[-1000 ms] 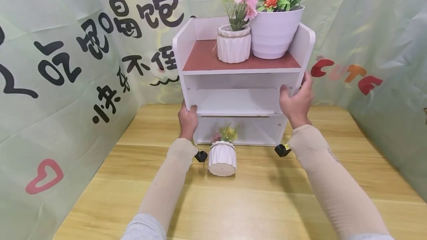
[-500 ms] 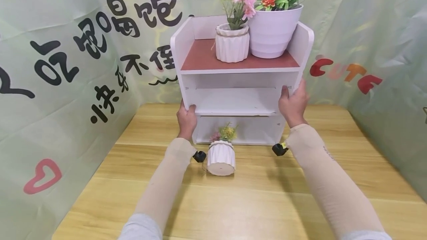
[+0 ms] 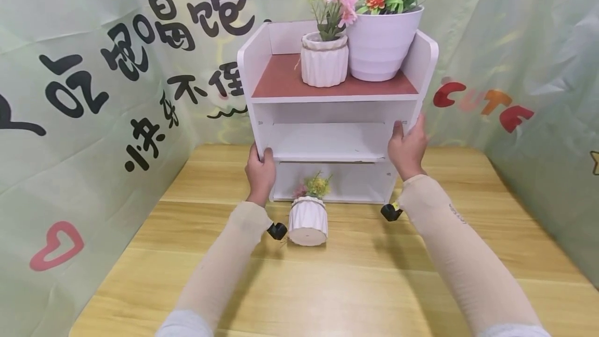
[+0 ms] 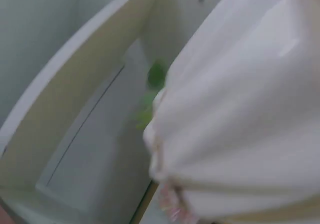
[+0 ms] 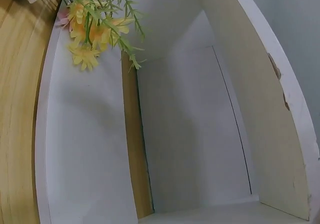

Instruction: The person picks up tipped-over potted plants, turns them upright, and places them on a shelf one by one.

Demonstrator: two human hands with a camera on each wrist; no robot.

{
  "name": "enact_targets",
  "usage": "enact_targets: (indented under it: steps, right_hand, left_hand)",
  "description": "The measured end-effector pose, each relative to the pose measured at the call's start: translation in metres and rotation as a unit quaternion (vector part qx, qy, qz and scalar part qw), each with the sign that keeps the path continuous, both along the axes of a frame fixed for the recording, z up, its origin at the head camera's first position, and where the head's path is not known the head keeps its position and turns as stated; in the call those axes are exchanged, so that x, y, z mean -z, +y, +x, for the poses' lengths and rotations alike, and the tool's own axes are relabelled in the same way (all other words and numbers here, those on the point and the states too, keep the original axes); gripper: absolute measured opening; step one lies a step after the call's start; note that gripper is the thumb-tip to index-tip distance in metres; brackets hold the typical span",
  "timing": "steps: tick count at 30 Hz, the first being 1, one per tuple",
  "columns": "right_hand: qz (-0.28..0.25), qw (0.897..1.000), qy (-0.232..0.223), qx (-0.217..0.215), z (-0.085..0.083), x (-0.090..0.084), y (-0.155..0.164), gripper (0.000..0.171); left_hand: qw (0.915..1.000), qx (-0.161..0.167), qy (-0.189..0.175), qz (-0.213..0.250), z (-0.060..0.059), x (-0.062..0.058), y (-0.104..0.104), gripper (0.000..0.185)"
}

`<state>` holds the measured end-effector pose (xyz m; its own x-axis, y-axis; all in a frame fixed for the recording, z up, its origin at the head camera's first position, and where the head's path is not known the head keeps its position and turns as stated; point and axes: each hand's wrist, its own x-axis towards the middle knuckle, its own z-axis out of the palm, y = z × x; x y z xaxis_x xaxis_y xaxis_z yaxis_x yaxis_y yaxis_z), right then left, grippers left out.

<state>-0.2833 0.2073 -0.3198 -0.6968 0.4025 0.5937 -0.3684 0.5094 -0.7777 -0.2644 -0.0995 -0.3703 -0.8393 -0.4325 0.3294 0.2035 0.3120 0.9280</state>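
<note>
The white shelf (image 3: 334, 118) is gripped by left hand (image 3: 260, 173) at 9 o'clock and right hand (image 3: 406, 148) at 3, and is best kept level so the pots (image 3: 325, 60) stay upright.

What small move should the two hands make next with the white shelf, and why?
Probably steady the shelf and hold it level: the left hand and right hand grip its side panels, two flower pots stand loose on top, and a small pot lies tipped in front.

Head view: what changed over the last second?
The right hand slid slightly down and inward along the white shelf unit, keeping its grip on the right side panel. The left hand still grips the left panel. The two pots on top and the tipped ribbed pot on the table stayed put.
</note>
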Motion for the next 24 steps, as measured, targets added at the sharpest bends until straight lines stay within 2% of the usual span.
enact_targets:
  steps: [5, 7, 9, 13, 16, 20, 24]
  right_hand:
    - [0.005, 1.0, 0.001, -0.002, -0.002, 0.001, 0.002, 0.039]
    - [0.005, 1.0, 0.003, -0.004, -0.002, 0.001, 0.002, 0.039]
    - [0.004, 1.0, 0.004, -0.006, -0.003, 0.002, 0.002, 0.039]
    - [0.008, 1.0, 0.008, -0.004, -0.003, 0.004, 0.003, 0.039]
    - [0.013, 1.0, 0.014, -0.003, -0.003, 0.005, 0.004, 0.039]
    - [0.013, 1.0, 0.021, -0.009, -0.004, 0.006, 0.005, 0.04]
    - [0.009, 1.0, 0.017, -0.019, -0.004, 0.006, 0.004, 0.041]
  left_hand:
    - [0.9954, -0.003, -0.018, 0.095, 0.02, 0.001, 0.015, 0.062]
    - [0.9933, -0.011, -0.025, 0.112, 0.031, 0.003, 0.022, 0.072]
    - [0.9935, -0.006, -0.036, 0.108, 0.042, 0.005, 0.029, 0.079]
    - [0.993, 0.036, -0.103, 0.045, 0.064, 0.011, 0.041, 0.088]
    - [0.9846, 0.087, -0.147, -0.035, 0.078, 0.015, 0.047, 0.088]
    - [0.9684, 0.15, -0.145, -0.137, 0.09, 0.022, 0.052, 0.079]
    - [0.9537, 0.182, -0.144, -0.192, 0.096, 0.03, 0.055, 0.071]
